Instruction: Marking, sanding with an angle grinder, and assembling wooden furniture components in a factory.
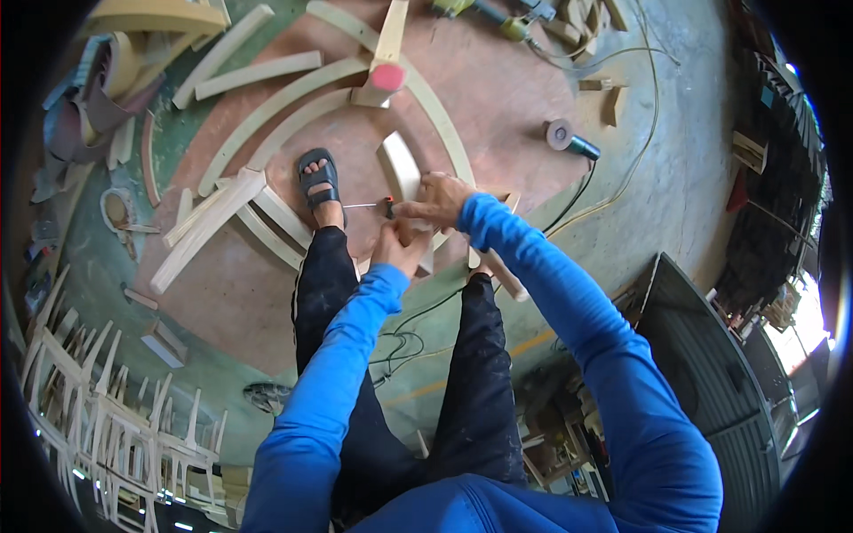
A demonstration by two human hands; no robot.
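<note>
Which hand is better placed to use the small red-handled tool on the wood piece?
The right hand, I think: its fingers are at the red-handled tool, while the left hand seems to steady the wood piece from below.

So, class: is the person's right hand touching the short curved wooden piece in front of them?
Touching. The head view shows the right hand with its fingers lying on the lower end of the curved wooden piece, no gap between them.

Curved wooden arcs (293, 111) lie spread across the reddish concrete floor (498, 98), with straight wooden battens (258, 75) beside them. An angle grinder (569, 139) rests farther off, its cable trailing away. A yellow-green power tool (484, 16) sits near the far edge. Unfinished wooden chair frames (107, 400) crowd one corner. A sandalled foot (320, 182) is planted among the arcs.
</note>
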